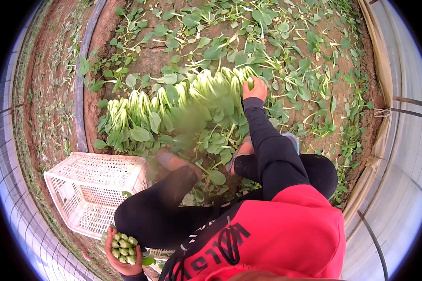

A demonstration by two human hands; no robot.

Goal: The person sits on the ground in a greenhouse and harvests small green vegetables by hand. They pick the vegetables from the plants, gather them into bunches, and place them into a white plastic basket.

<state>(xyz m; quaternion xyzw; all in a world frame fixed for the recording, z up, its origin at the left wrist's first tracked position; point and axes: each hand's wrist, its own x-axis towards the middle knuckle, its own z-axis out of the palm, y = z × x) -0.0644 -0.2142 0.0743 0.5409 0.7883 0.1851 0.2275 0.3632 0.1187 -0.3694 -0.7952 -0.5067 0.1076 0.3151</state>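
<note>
My left hand (129,269), low at the left beside my knee, is closed around a bunch of leafy greens (124,248), probably bok choy, with the pale cut stem ends facing up. Out in front, my right hand (256,90) grips a single green stem (250,83) at the right end of a long row of harvested greens (204,86). The row lies on the soil with pale stems away from me and leaves nearer my feet. A blurred patch hides part of its middle.
A white plastic crate (109,165) lies on its side at the left, its opening towards me. Another crate (161,253) shows partly under my leg. Loose leaves (214,52) litter the soil. A grey hose (80,80) runs along the left; plastic sheeting (402,140) borders the right.
</note>
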